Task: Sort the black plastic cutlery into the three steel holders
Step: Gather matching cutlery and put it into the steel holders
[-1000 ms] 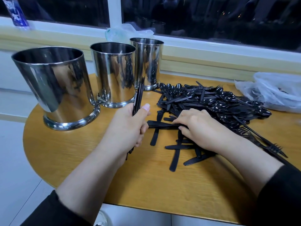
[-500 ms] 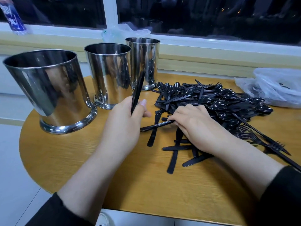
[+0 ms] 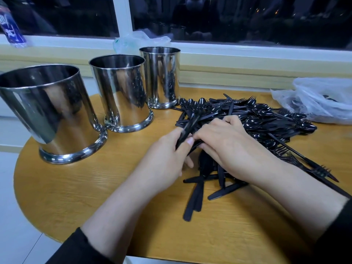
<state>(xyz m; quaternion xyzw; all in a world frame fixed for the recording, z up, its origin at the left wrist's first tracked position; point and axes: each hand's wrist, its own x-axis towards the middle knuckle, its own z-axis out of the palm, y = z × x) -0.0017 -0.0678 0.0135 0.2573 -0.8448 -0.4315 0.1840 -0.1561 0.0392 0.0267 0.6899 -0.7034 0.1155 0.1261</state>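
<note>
A pile of black plastic cutlery [image 3: 253,121], spoons, forks and knives mixed, lies on the right half of the round wooden table [image 3: 80,187]. Three steel holders stand in a row at the left: a near one [image 3: 51,111], a middle one [image 3: 122,92] and a far one [image 3: 162,77]. My left hand [image 3: 167,159] grips a small bundle of black knives [image 3: 187,129] that points up and away. My right hand [image 3: 224,143] rests palm down on the pile's near edge, fingers curled around a black piece right beside the left thumb. Loose knives [image 3: 198,191] lie below the hands.
A crumpled clear plastic bag [image 3: 320,100] lies at the table's right edge. Another thin bag [image 3: 141,39] sits on the window sill behind the far holder. A blue printed packet [image 3: 11,29] stands on the sill at far left. The table's left rim drops to a pale tiled floor.
My left hand has carried its knife bundle to the right, from beside the middle holder to the pile. My right hand lifted one black piece toward it, and the two hands now meet.
</note>
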